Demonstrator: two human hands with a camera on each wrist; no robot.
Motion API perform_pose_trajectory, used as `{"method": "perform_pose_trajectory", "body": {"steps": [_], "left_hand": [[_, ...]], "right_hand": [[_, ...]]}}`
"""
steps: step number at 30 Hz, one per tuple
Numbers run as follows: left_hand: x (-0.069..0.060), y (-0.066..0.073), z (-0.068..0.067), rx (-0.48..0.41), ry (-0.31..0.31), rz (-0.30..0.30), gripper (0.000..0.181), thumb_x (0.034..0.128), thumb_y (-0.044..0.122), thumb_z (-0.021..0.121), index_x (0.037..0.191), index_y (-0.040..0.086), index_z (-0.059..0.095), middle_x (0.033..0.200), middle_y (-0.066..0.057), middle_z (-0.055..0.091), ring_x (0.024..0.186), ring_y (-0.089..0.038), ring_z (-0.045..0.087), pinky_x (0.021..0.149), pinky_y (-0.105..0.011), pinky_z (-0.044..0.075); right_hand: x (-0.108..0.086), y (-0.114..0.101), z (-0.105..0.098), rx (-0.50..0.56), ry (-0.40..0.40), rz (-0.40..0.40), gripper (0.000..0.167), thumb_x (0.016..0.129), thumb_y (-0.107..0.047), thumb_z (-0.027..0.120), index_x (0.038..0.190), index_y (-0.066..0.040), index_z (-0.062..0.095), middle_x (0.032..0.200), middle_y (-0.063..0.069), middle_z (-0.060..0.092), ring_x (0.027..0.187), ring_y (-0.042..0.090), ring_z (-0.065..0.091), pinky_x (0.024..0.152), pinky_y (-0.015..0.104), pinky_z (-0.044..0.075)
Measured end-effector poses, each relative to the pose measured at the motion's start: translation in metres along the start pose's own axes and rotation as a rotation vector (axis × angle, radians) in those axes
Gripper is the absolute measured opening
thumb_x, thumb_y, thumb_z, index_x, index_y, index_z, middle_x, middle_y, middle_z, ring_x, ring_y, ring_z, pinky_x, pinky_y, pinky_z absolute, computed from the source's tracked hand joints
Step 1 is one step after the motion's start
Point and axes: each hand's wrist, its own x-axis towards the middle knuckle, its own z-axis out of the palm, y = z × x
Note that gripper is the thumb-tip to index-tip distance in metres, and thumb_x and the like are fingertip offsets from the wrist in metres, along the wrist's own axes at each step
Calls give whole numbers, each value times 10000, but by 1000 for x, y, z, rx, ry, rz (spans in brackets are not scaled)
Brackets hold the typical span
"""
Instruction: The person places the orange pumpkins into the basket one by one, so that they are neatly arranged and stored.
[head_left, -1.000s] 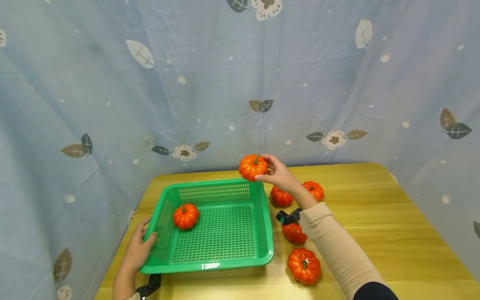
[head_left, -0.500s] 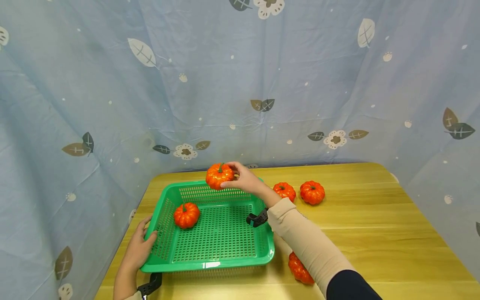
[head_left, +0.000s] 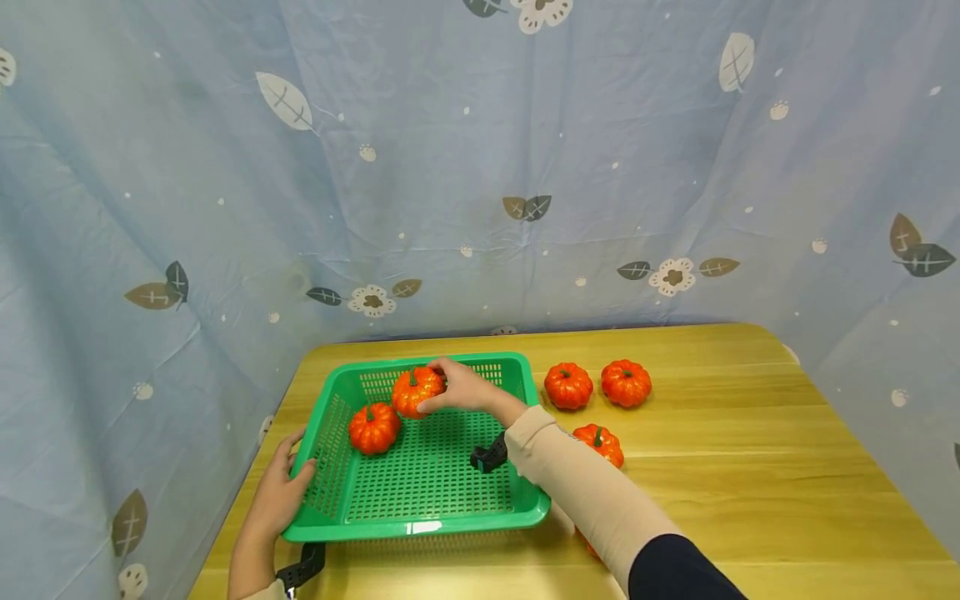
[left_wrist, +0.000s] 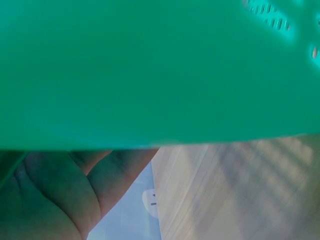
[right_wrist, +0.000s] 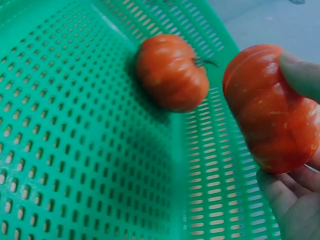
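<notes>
My right hand [head_left: 467, 388] grips a small orange pumpkin [head_left: 417, 392] with a green stem, thumb on one side and fingers on the other. It holds this pumpkin inside the green plastic basket [head_left: 435, 531], near the back wall. In the right wrist view the held pumpkin [right_wrist: 272, 112] hangs beside another pumpkin [right_wrist: 170, 72], which sits on the perforated floor at the basket's left. My left hand [head_left: 276, 490] holds the basket's left rim, its thumb over the edge and its fingers outside. The left wrist view shows the palm [left_wrist: 55, 195] below the rim, fingertips hidden.
Two pumpkins stand right of the basket at the back, one nearer [head_left: 567, 386] and one farther right [head_left: 626, 383]. Another pumpkin [head_left: 600, 444] and a barely visible one lie behind my right sleeve [head_left: 592, 492]. The wooden table [head_left: 750, 467] meets a patterned curtain [head_left: 420, 167].
My right hand has carried its pumpkin leftward over the basket's right side and then lowered it inside. The left hand keeps its place on the rim.
</notes>
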Motion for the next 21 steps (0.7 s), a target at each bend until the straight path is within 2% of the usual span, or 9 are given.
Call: {"method": "perform_pose_trajectory", "body": {"steps": [11,16,21], "left_hand": [[-1,2,-1,14,-8,-10,619,1015,201,420,1527,86,93,1368,-323,426,834,-244,644,638,-330,524],[-2,1,0,13,-10,-16,624,1016,212,423,1528,87,90,1384,-321,410,873,-262,640,655,-337,521],[-1,2,0,14,-3,-12,615,1015,201,421,1525,83,98,1376,-320,422,822,-236,648,634,-331,524]], "right_hand": [[7,9,14,-226,-91,68,663,787,-309,775,1312,-46,468,1174,78,574,963,159,582,770,261,498],[8,11,18,-245,-102,108,637,775,-284,790,1285,-47,490,1129,68,589,937,161,586,756,265,497],[10,12,21,-271,-116,119,621,772,-282,793,1269,-51,500,1118,63,598,953,168,587,776,270,492]]}}
